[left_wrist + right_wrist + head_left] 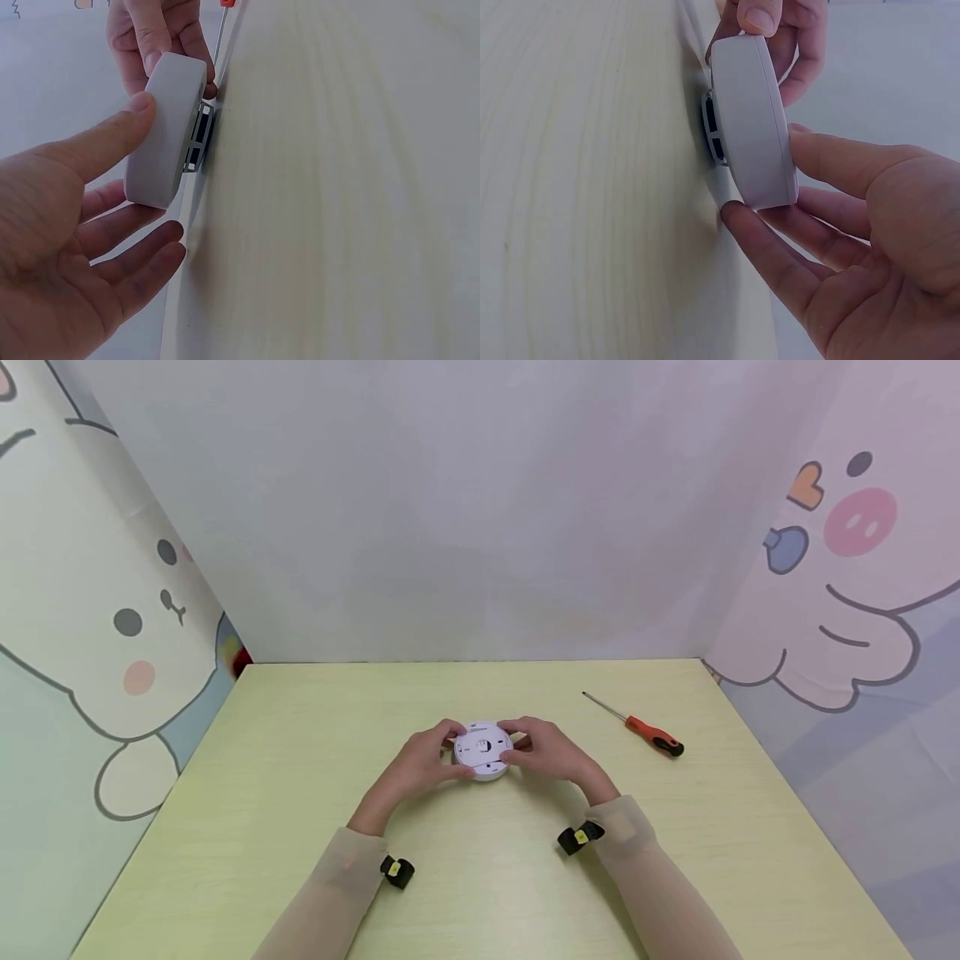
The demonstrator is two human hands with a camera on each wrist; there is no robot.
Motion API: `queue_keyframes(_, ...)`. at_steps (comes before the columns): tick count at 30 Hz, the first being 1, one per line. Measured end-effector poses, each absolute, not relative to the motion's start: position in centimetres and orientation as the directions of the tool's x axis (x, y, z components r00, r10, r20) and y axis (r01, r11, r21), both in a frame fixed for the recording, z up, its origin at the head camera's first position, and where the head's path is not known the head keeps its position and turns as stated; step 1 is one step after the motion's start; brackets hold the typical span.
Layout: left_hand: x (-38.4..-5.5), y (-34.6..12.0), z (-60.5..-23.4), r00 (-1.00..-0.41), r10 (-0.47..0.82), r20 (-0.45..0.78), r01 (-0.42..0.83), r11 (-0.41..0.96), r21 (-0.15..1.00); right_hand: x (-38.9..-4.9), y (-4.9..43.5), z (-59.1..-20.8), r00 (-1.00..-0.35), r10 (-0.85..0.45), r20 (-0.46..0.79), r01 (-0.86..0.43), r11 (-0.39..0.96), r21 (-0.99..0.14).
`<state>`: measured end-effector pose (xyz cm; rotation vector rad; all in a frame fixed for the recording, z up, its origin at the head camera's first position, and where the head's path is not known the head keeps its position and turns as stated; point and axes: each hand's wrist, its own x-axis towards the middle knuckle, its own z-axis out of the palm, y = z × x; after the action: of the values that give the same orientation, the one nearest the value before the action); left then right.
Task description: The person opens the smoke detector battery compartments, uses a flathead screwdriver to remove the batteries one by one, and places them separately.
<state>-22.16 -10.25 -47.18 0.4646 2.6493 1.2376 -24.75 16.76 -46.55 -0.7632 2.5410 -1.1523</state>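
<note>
A round white smoke detector (480, 737) is held near the middle of the table, its flat slotted back facing up. My left hand (427, 762) grips its left rim, thumb at the near edge and fingers round the far side. From the right, my right hand (551, 752) holds the opposite rim, its thumb on the back face. Both wrist views show the detector's smooth side wall (161, 142) between thumbs and fingers. Underneath, a dark-slotted vent (713, 127) points down, close over the tabletop.
To the right of the hands lies a screwdriver (652, 735) with a red and black handle, its tip pointing away to the left. The pale wooden table (300, 718) meets a plain curtain (480, 527) at the back. Cartoon-printed cloth hangs at both sides.
</note>
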Motion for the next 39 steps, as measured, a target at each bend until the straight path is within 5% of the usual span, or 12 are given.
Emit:
queue_keyframes(20, -22.2, -10.2, -47.1, -0.934, 0.35, -0.077, 0.147, 0.569, 0.809, -24.9, 17.3, -46.5, -0.816, -0.578, -0.012, -0.37, 0.537, -0.758)
queue_keyframes(39, -22.4, -10.3, -48.1, -0.921, 0.36, -0.148, 0.005, 0.391, 0.92, -24.8, 17.5, -46.4, -0.812, -0.584, -0.003, -0.368, 0.515, -0.775)
